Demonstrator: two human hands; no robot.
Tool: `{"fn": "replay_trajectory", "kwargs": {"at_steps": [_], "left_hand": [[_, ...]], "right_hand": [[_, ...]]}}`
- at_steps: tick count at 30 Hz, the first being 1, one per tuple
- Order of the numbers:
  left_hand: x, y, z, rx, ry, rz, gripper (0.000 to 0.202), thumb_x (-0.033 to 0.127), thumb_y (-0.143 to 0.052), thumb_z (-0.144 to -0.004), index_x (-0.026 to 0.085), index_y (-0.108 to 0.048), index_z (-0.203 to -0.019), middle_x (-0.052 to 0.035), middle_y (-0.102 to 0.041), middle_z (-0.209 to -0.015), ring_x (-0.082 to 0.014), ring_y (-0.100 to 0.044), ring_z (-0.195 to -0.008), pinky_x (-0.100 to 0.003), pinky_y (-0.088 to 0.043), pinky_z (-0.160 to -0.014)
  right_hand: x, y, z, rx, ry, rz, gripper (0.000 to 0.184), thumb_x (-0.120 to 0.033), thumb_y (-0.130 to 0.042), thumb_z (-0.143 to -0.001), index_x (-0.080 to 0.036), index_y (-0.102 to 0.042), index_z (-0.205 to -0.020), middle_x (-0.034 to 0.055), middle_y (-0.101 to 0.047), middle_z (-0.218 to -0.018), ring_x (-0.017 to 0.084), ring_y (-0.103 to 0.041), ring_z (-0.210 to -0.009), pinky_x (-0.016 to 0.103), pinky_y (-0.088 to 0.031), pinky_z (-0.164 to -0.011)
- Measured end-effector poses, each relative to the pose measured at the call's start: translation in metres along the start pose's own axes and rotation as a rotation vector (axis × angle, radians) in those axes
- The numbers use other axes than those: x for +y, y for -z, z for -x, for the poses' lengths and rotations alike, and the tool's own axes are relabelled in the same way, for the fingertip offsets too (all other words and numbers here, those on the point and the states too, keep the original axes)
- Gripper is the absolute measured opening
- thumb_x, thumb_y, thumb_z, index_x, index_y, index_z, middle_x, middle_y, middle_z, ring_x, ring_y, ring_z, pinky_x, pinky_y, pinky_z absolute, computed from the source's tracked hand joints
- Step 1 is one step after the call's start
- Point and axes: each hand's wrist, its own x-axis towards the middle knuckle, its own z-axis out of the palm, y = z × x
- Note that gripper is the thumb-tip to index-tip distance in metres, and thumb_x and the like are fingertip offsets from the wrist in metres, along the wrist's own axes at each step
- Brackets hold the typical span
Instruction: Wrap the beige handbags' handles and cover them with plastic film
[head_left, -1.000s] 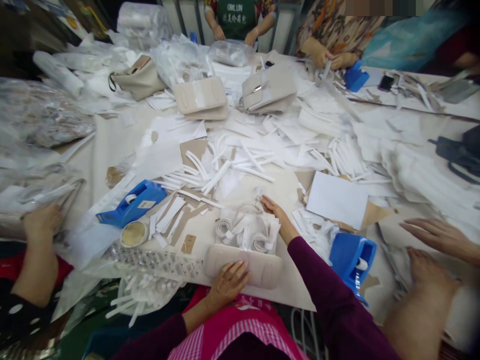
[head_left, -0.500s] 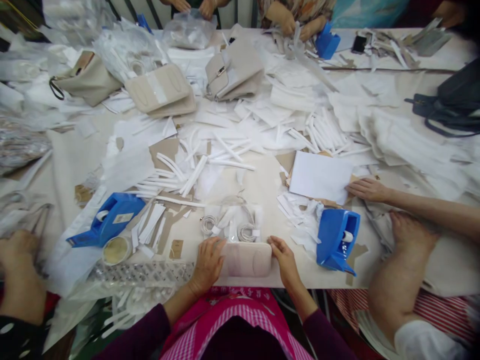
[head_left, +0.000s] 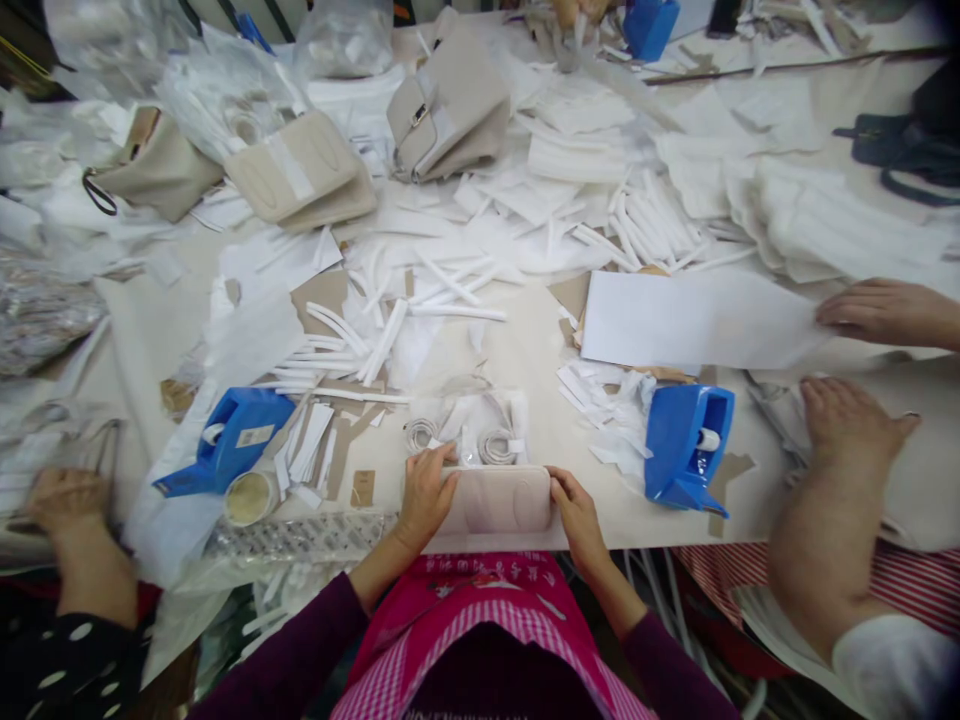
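Item count, qty per type:

- Beige handbags: 4 total. 1 near handbag (head_left: 499, 500) at front edge of tabletop (head_left: 525, 365); 3 far handbags (head_left: 304, 180) toward rear.
- Dark blue bag (head_left: 900, 150): 1.
- Blue tape dispensers (head_left: 232, 440): 3 (1 L, 1 R, 1 rear edge).
- Tape roll (head_left: 251, 497): 1.
- Coiled cords (head_left: 495, 445): 2.
- Large white sheet (head_left: 690, 320): 1.
- Brown tag (head_left: 363, 487): 1.
- Clear blister strip (head_left: 300, 535): 1.
- Wearer's hands: 2, i.e. left hand (head_left: 427, 495) + right hand (head_left: 574, 510).
- Co-worker hands (head_left: 847, 430): 3 fully visible (2 R side, 1 L side).
- White strips (head_left: 390, 340): loose piles, too many to count.
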Motion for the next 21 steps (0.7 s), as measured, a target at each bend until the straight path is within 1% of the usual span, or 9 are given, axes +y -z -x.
{"fn": "replay_trajectory", "kwargs": {"at_steps": [1, 3, 5, 7, 10, 13, 15, 18, 21], "left_hand": [[0.001, -0.001, -0.002, 0.005, 0.006, 0.017, 0.036, 0.019, -0.049, -0.089, 0.016, -0.047, -0.125, -0.0094, -0.066, -0.104, -0.0253, -0.06, -0.1, -0.046, -0.044, -0.091], [0.002, -0.003, -0.006, -0.003, 0.002, 0.053, 0.044, 0.017, -0.047, -0.088, 0.016, -0.042, -0.132, -0.0116, -0.063, -0.116, -0.0228, -0.06, -0.101, -0.042, -0.047, -0.091], [0.003, -0.002, -0.008, -0.027, -0.017, 0.086, 0.052, 0.016, -0.045, -0.088, 0.018, -0.036, -0.139, -0.0128, -0.056, -0.131, -0.0205, -0.06, -0.103, -0.038, -0.049, -0.092], [0.003, 0.0, -0.006, -0.038, -0.029, 0.098, 0.055, 0.015, -0.044, -0.088, 0.019, -0.034, -0.142, -0.0128, -0.049, -0.138, -0.0203, -0.059, -0.108, -0.036, -0.049, -0.094], [-0.001, 0.004, 0.002, -0.021, -0.041, 0.033, 0.048, 0.017, -0.046, -0.09, 0.018, -0.04, -0.138, -0.0137, -0.052, -0.13, -0.0232, -0.055, -0.114, -0.04, -0.047, -0.098], [-0.009, 0.003, 0.009, -0.053, -0.126, -0.1, 0.041, 0.023, -0.047, -0.093, 0.018, -0.043, -0.133, -0.0125, -0.061, -0.116, -0.0263, -0.057, -0.108, -0.044, -0.048, -0.094], [-0.013, 0.001, 0.011, -0.081, -0.18, -0.173, 0.039, 0.027, -0.048, -0.095, 0.019, -0.043, -0.133, -0.0116, -0.064, -0.113, -0.0272, -0.059, -0.104, -0.045, -0.047, -0.091], [-0.013, -0.002, 0.009, -0.058, -0.183, -0.193, 0.039, 0.028, -0.049, -0.095, 0.019, -0.043, -0.132, -0.0107, -0.065, -0.11, -0.0258, -0.06, -0.1, -0.042, -0.047, -0.088], [-0.008, -0.004, 0.01, -0.015, -0.151, -0.128, 0.036, 0.029, -0.051, -0.095, 0.018, -0.047, -0.129, -0.0068, -0.065, -0.098, -0.0213, -0.061, -0.092, -0.035, -0.049, -0.085]], "right_hand": [[0.0, -0.001, 0.0, 0.0, 0.004, 0.0, 0.04, -0.048, -0.056, -0.082, -0.018, -0.067, -0.107, 0.0091, -0.069, -0.109, 0.026, -0.059, -0.107, 0.042, -0.043, -0.1], [0.001, -0.001, 0.001, -0.003, 0.013, 0.005, 0.04, -0.048, -0.055, -0.083, -0.018, -0.066, -0.108, 0.0086, -0.068, -0.109, 0.026, -0.059, -0.107, 0.042, -0.042, -0.1], [0.002, -0.001, 0.004, 0.001, 0.025, 0.01, 0.04, -0.047, -0.053, -0.085, -0.018, -0.066, -0.108, 0.0083, -0.068, -0.11, 0.025, -0.059, -0.108, 0.041, -0.042, -0.1], [0.002, -0.001, 0.008, 0.001, 0.034, 0.004, 0.039, -0.047, -0.053, -0.086, -0.018, -0.065, -0.109, 0.0087, -0.067, -0.111, 0.025, -0.058, -0.109, 0.04, -0.043, -0.1], [0.003, -0.003, 0.016, -0.024, 0.032, -0.042, 0.041, -0.047, -0.055, -0.085, -0.018, -0.061, -0.114, 0.0098, -0.066, -0.114, 0.025, -0.059, -0.108, 0.04, -0.045, -0.097], [0.007, -0.006, 0.022, -0.03, 0.041, -0.053, 0.044, -0.042, -0.062, -0.081, -0.018, -0.058, -0.118, 0.0097, -0.065, -0.112, 0.025, -0.06, -0.104, 0.039, -0.048, -0.093], [0.012, -0.007, 0.023, -0.002, 0.077, 0.001, 0.043, -0.038, -0.065, -0.079, -0.019, -0.058, -0.116, 0.0086, -0.065, -0.108, 0.024, -0.06, -0.099, 0.038, -0.048, -0.09], [0.02, -0.008, 0.021, 0.017, 0.106, 0.03, 0.042, -0.036, -0.067, -0.077, -0.02, -0.06, -0.115, 0.0068, -0.064, -0.103, 0.023, -0.059, -0.094, 0.036, -0.049, -0.085], [0.027, -0.005, 0.02, 0.006, 0.109, -0.023, 0.044, -0.036, -0.067, -0.077, -0.021, -0.06, -0.117, 0.0063, -0.064, -0.104, 0.023, -0.059, -0.094, 0.035, -0.049, -0.085]]}}
